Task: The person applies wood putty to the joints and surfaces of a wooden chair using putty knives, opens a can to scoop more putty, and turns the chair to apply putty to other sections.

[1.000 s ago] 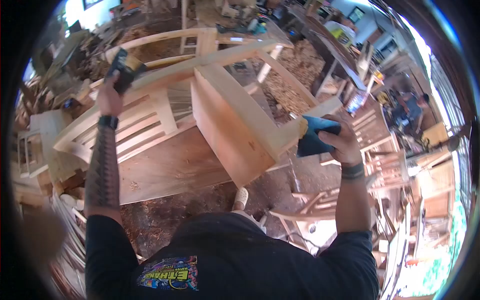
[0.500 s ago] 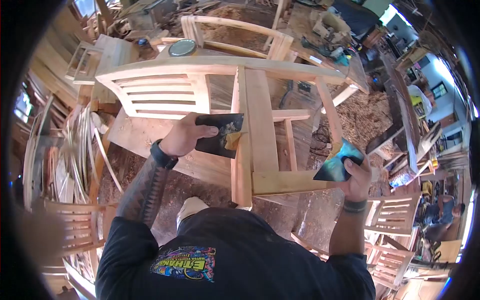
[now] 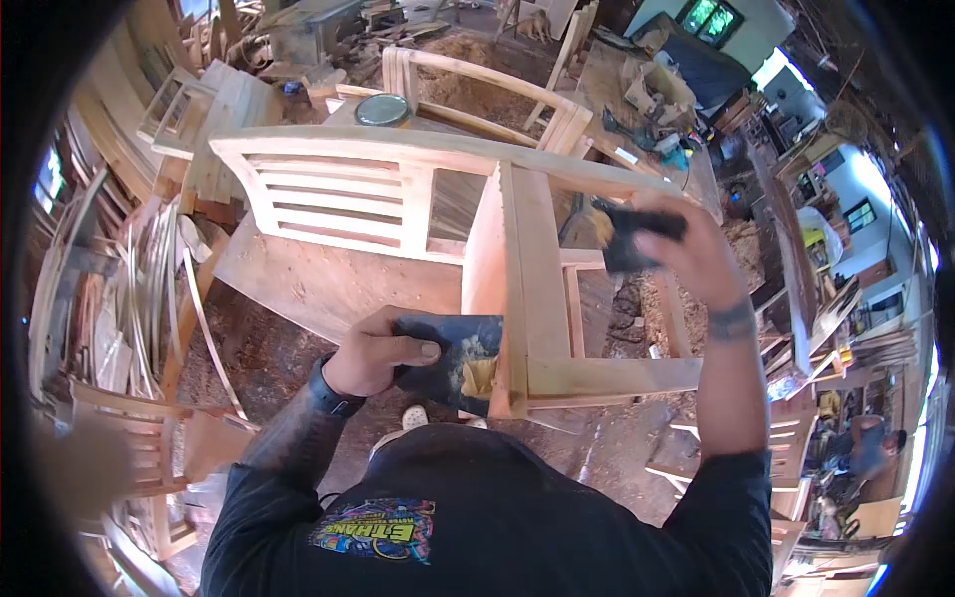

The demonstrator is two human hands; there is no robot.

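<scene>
A dark flat plate [image 3: 450, 348] with tan paste near its right edge is gripped in my left hand [image 3: 373, 353], thumb on top. It lies beside the near end of an upright board [image 3: 487, 259] of the wooden frame. My right hand [image 3: 686, 249], slightly blurred, is closed on a second dark plate [image 3: 629, 237] with tan paste at its left corner, above the right part of the frame. The frame [image 3: 542, 269] has a slatted panel [image 3: 333, 194] on its left and a crosspiece [image 3: 607, 378] at its near side.
A round tin [image 3: 382, 109] stands behind the frame. Another curved wooden frame [image 3: 487, 75] is at the back. Slatted wooden pieces [image 3: 129, 438] stand at the lower left, thin strips [image 3: 139, 308] at the left. Another person [image 3: 865, 448] is at the far right. Wood shavings cover the floor.
My left hand and its plate have come down toward me along the upright board. My right hand has lifted away from the near crosspiece, up and back over the frame. The view has shifted slightly.
</scene>
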